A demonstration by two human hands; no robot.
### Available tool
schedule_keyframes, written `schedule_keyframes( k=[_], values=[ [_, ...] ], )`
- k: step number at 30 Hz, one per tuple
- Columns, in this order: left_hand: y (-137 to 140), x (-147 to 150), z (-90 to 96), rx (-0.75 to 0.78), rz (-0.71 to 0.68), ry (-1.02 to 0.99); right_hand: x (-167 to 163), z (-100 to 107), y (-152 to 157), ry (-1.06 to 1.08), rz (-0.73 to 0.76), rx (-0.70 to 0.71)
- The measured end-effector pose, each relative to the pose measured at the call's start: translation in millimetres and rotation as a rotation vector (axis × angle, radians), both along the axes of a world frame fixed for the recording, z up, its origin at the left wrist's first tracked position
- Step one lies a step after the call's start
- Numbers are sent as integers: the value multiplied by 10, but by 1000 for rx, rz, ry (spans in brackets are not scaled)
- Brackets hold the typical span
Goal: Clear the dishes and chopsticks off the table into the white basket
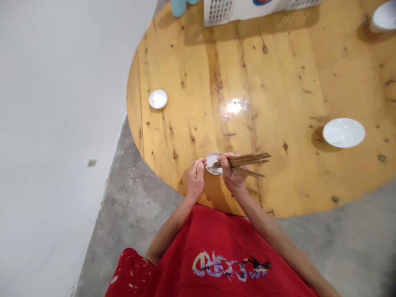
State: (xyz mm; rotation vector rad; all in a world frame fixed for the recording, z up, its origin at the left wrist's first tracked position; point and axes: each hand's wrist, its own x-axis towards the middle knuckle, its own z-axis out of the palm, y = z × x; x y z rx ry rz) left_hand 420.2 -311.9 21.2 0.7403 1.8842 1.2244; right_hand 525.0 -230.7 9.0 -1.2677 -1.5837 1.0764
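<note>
My right hand (233,175) is closed round a bundle of brown chopsticks (252,158), several of them, whose far ends fan out to the right. Their near ends lie over a small white dish (212,158) close to the table's front edge. With its fingers drawn together, my left hand (196,176) grips the left rim of this dish. The right thumb and fingertips are at the dish's right side; whether they also press on it, I cannot tell.
On the round wooden table (198,103) stand another small white dish (158,99) at the left, a white bowl (344,133) at the right and a white vessel (384,17) at the far right. A white plastic basket (238,10) and blue cups (178,7) are at the back.
</note>
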Motion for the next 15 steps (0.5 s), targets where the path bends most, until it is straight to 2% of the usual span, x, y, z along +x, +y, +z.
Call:
schedule_keyframes(
  k=[5, 8, 11, 15],
  values=[
    [103, -29, 45, 49, -17, -28, 26, 11, -113, 15, 121, 80],
    [244, -268, 41, 52, 24, 39, 26, 58, -158, 77, 178, 122],
    [468, -765, -13, -10, 125, 128, 45, 78, -176, 92, 201, 149],
    [888, -1649, -168, -107, 300, 121, 92, 55, -164, -9, 268, 155]
  ],
)
